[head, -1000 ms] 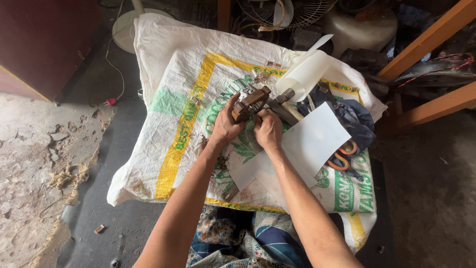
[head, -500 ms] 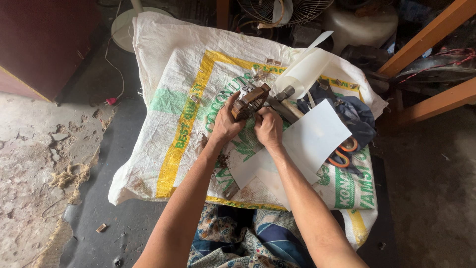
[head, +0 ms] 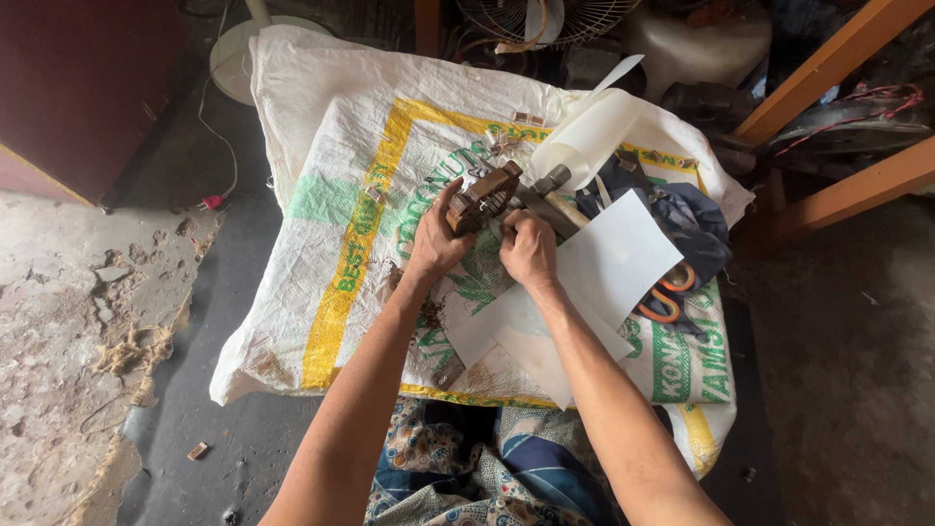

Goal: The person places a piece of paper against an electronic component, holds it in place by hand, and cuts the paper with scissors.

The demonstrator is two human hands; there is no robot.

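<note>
My left hand [head: 435, 237] grips a brown, rusty round metal part [head: 484, 196] and holds it just above a white woven sack [head: 321, 146] spread on the floor. My right hand [head: 527, 247] is closed right beside it, fingers curled against the part's near side; what it pinches is hidden. A hammer with a wooden handle [head: 547, 196] lies just behind the hands.
White paper sheets [head: 614, 263] and a rolled sheet [head: 594, 122] lie to the right. Orange-handled scissors [head: 665, 295] rest on a dark blue cloth [head: 696, 229]. Small metal pieces [head: 527, 119] sit at the sack's far side. Wooden beams [head: 838, 185], a fan [head: 545, 15] and its white base [head: 239, 58] surround the sack.
Both hands stay on the metal part and have turned it slightly; the view has shifted a little. Nothing else moved.
</note>
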